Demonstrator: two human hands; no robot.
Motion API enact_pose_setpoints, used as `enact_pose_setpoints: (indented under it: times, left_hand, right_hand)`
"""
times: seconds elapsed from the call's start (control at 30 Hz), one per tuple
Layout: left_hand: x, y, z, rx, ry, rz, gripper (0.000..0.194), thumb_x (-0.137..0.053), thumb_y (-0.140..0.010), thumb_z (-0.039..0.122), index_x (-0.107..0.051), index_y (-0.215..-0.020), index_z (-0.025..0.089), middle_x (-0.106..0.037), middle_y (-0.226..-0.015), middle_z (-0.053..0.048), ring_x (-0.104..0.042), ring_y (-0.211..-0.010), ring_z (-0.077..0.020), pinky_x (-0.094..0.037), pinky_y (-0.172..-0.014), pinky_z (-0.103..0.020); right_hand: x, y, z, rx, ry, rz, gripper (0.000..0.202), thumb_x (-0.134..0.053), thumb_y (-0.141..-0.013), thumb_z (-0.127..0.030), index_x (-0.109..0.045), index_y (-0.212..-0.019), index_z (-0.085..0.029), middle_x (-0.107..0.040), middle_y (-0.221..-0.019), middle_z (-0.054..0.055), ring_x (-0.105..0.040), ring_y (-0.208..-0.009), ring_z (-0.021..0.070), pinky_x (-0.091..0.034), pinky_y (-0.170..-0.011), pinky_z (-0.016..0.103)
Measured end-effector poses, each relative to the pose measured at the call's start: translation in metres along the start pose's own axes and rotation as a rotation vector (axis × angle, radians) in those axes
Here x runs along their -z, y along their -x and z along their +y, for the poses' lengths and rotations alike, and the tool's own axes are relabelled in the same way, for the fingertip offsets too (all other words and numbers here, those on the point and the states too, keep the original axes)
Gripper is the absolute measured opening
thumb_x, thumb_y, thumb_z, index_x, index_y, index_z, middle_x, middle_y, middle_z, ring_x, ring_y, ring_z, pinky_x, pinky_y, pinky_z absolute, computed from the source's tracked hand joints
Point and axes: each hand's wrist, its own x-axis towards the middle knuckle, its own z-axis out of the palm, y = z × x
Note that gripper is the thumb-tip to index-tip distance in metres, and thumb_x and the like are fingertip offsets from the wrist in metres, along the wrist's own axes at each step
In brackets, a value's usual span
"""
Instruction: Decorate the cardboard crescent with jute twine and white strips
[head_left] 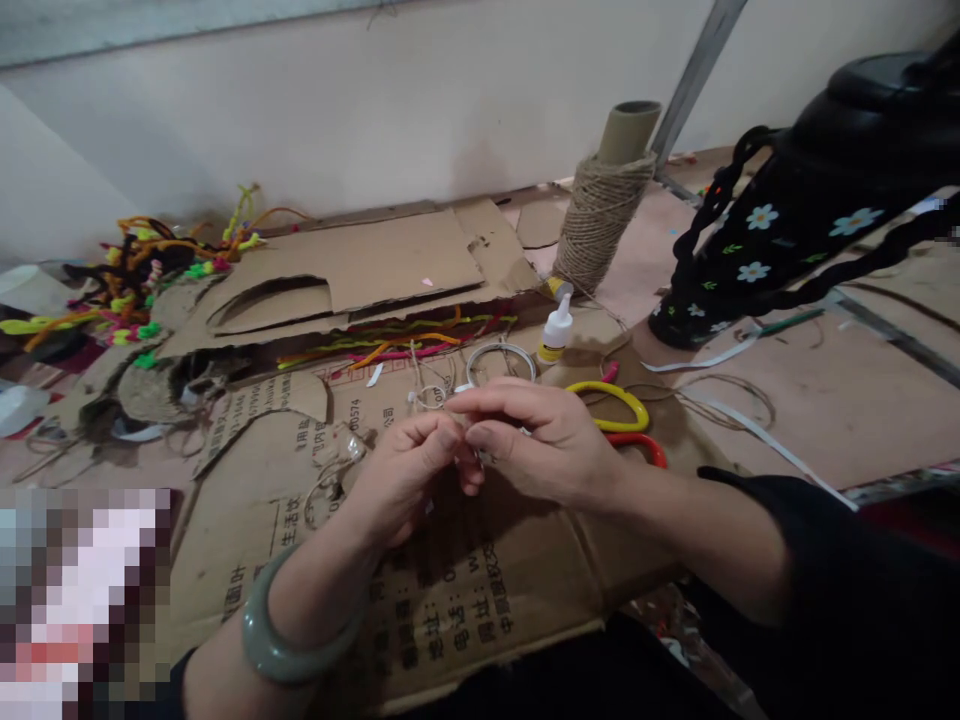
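Observation:
My left hand (411, 462) and my right hand (541, 440) meet over a printed cardboard sheet (300, 560). Both are closed, thumbs and fingertips pinched close together. Whatever lies between the fingertips is too small or too hidden to name. Just beyond the fingers are a small ring (430, 397) with twine at it and a larger pale ring (534, 365). A small white glue bottle (556, 330) with a yellow label stands behind my right hand. Scissors with a yellow handle loop (626, 402) and a red one (646, 442) lie beside my right wrist, partly covered.
A cone of twine (604, 220) stands at the back. To the right leans a black flowered water bottle (787, 210) with a braided strap. Cut cardboard (405, 250) and a tangle of coloured pipe cleaners (142, 270) are at back left. White strips (772, 430) lie at right.

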Motion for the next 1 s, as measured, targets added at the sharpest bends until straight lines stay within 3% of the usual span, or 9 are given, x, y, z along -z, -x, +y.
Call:
enact_pose_setpoints:
  times: [0.13,0.23,0.5,1.0]
  left_hand:
    - [0.0,0.0,-0.003,-0.039,-0.032,0.024,0.037,-0.066,-0.071,0.05,-0.063,-0.058,0.016,-0.055,-0.051,0.0,-0.051,-0.052,-0.0112,-0.041,-0.052,-0.023]
    - [0.0,0.002,-0.003,-0.077,-0.055,0.079,0.033,-0.068,-0.071,0.046,-0.062,-0.06,0.016,-0.056,-0.052,0.001,-0.051,-0.052,-0.0102,-0.041,-0.053,-0.022]
    - [-0.003,0.008,0.0,-0.06,-0.023,0.016,0.032,-0.071,-0.068,0.046,-0.063,-0.061,0.016,-0.06,-0.055,0.0,-0.052,-0.049,-0.0104,-0.04,-0.046,-0.022]
    - [-0.009,0.009,-0.001,-0.065,0.01,0.099,0.028,-0.071,-0.07,0.043,-0.064,-0.061,0.017,-0.061,-0.055,0.0,-0.052,-0.05,-0.009,-0.041,-0.047,-0.02]
  right_hand:
    - [-0.002,0.0,-0.003,-0.004,-0.062,-0.012,0.013,-0.057,-0.084,-0.02,-0.066,-0.09,-0.014,-0.063,-0.059,0.0,-0.059,-0.067,0.0115,-0.049,-0.067,0.025]
    - [-0.003,0.0,-0.004,-0.045,-0.131,0.033,0.008,-0.06,-0.081,-0.017,-0.066,-0.08,-0.013,-0.062,-0.06,0.0,-0.059,-0.062,0.0105,-0.048,-0.063,0.025]
    - [-0.008,0.001,0.001,-0.3,-0.682,-0.101,0.01,-0.064,-0.078,-0.026,-0.062,-0.078,-0.017,-0.058,-0.057,-0.004,-0.059,-0.052,0.0098,-0.051,-0.051,0.024]
    - [-0.006,0.002,-0.005,-0.294,-0.551,-0.02,0.02,-0.056,-0.084,-0.032,-0.05,-0.072,-0.017,-0.053,-0.056,-0.005,-0.053,-0.051,0.0067,-0.045,-0.049,0.019]
